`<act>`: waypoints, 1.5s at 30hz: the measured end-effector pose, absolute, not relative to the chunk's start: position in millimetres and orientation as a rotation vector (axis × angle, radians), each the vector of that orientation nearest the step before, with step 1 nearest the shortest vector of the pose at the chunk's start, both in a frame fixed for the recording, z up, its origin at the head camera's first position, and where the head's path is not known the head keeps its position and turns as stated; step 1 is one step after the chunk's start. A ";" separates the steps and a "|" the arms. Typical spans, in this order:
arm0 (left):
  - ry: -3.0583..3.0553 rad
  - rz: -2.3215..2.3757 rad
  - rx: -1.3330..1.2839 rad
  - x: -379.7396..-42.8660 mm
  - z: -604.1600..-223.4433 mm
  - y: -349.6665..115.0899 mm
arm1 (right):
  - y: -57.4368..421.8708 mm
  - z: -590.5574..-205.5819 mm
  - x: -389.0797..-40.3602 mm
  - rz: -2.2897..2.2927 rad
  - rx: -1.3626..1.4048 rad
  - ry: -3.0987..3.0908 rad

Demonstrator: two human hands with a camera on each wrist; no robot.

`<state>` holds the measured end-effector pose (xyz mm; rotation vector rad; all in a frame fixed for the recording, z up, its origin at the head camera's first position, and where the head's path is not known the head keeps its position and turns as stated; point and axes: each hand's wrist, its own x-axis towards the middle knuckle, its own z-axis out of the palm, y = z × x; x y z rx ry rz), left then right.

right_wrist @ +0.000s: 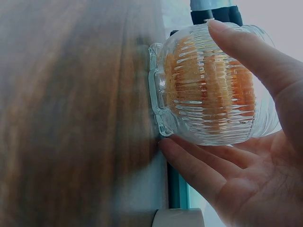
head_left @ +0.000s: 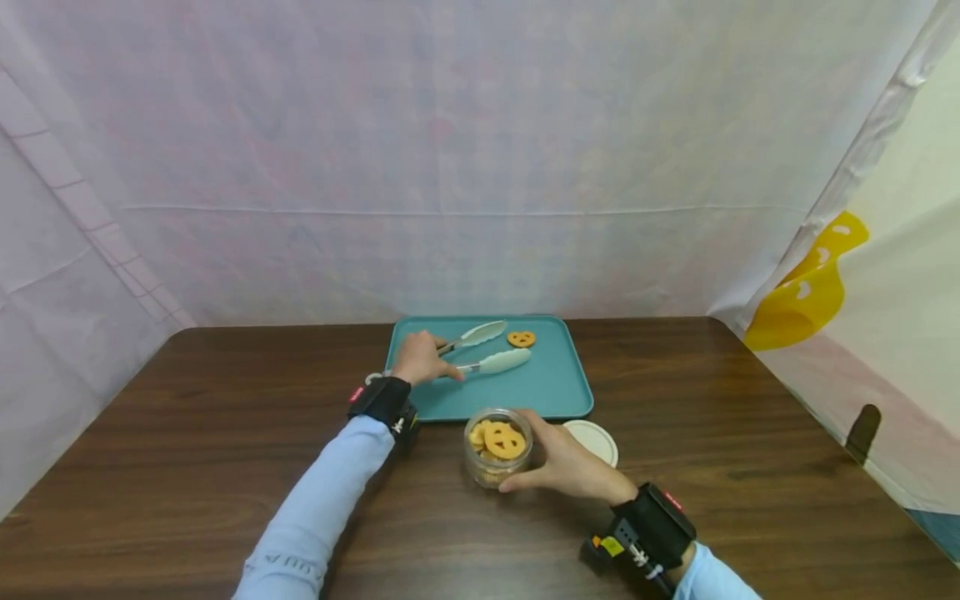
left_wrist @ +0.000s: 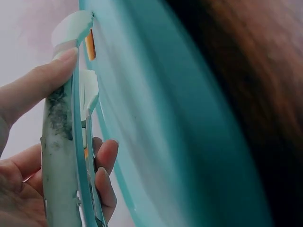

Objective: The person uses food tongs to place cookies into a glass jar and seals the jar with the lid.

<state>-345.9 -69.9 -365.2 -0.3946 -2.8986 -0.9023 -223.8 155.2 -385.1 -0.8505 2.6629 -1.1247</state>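
My left hand (head_left: 420,358) grips a pair of tongs (head_left: 504,361) with pale green tips, low over the teal tray. In the left wrist view the thumb lies along one arm of the tongs (left_wrist: 61,156) and the fingers curl at the other; the tips stand apart. A pretzel-shaped cookie (head_left: 521,339) lies on the tray near the tips. My right hand (head_left: 566,458) holds a clear ribbed glass jar (right_wrist: 208,90) from its right side, thumb and fingers on opposite sides. The jar stands upright and uncovered on the table, with several cookies (head_left: 504,440) inside.
The teal tray (head_left: 558,392) lies at the table's back edge, just beyond the jar. A round white lid (head_left: 596,442) rests right of the jar, behind my right hand. White cloth (head_left: 480,167) hangs behind the brown wooden table (head_left: 225,433).
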 end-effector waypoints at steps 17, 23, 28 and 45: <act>-2.917 -0.958 -0.306 -351.3 -361.9 -46.9 | 156.0 -385.2 -223.5 -1.124 -0.864 2.672; -2.920 -0.971 -0.269 -351.8 -361.7 -43.1 | 155.9 -384.3 -223.2 -1.122 -0.853 2.669; -2.915 -0.969 -0.266 -351.2 -362.2 -44.2 | 155.1 -385.3 -222.8 -1.130 -0.849 2.663; -2.864 -0.971 -0.329 -343.8 -362.4 -60.2 | 152.8 -384.7 -222.0 -1.114 -0.848 2.668</act>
